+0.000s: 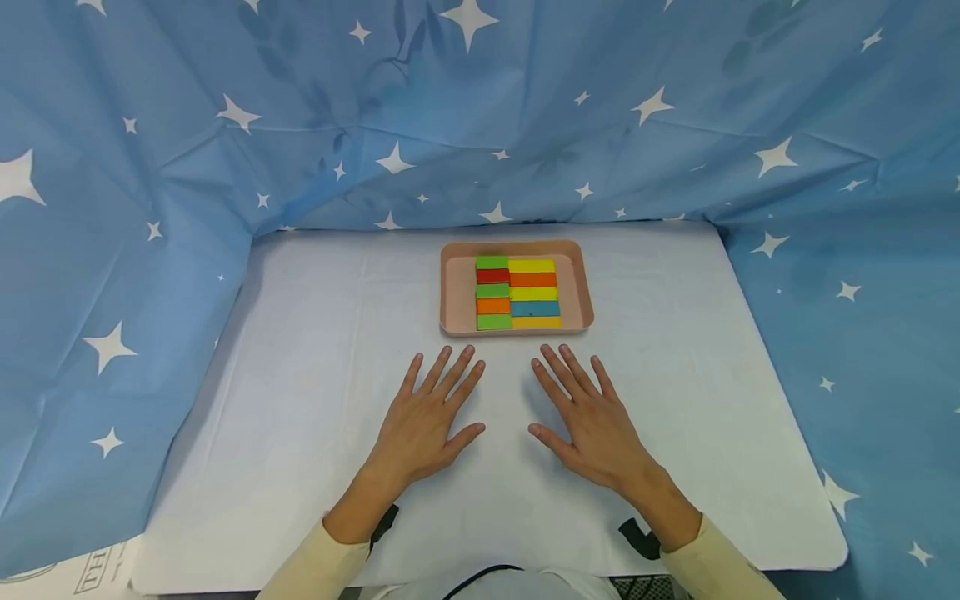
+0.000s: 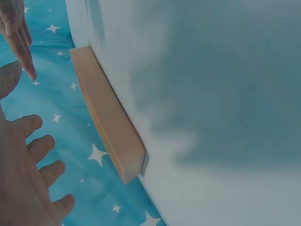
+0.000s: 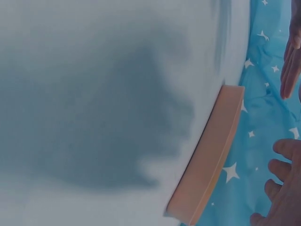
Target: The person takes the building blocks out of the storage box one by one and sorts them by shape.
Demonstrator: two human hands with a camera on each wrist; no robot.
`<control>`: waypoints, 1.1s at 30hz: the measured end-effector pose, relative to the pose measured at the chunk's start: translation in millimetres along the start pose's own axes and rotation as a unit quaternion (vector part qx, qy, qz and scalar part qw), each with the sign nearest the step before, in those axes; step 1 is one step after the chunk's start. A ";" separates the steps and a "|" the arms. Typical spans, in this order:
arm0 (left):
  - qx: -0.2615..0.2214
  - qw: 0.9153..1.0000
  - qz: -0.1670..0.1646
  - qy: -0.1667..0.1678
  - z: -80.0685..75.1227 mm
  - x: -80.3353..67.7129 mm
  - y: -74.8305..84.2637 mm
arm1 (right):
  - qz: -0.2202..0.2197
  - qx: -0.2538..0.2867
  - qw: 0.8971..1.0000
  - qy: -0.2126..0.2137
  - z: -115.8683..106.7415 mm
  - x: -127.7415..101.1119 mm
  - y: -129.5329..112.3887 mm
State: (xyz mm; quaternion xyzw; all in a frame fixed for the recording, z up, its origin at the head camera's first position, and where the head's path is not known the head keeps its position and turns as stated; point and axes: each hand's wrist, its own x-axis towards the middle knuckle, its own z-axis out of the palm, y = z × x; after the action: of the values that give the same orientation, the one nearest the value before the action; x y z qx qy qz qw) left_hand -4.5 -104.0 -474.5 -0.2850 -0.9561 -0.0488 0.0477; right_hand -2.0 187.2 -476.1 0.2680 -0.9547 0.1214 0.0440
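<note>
This looks like a staged recording booth rather than a lived-in room. A blue star-printed cloth [image 1: 480, 108] hangs round three sides of a table under a white cover [image 1: 300, 400]. On it sits only a pink tray [image 1: 457, 292] of coloured blocks [image 1: 517, 293], probably wooden.

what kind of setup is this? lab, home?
Probably a staged recording station, not a lived-in room: a blue star-print cloth curtains off a white-covered table, where a pink tray of coloured blocks sits before both flat hands.
</note>
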 end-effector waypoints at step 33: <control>-0.113 0.990 -0.032 -0.083 5.1 153.7 -92.5 | 0.094 0.070 0.992 -0.053 -2.1 116.5 137.4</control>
State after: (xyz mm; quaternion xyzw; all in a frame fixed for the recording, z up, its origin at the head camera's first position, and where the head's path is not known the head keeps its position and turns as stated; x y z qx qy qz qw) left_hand -183.7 -97.3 -467.4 -0.2606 -0.9538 -0.1344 -0.0663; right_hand -173.1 242.9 -485.3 0.1860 -0.9658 0.1772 -0.0368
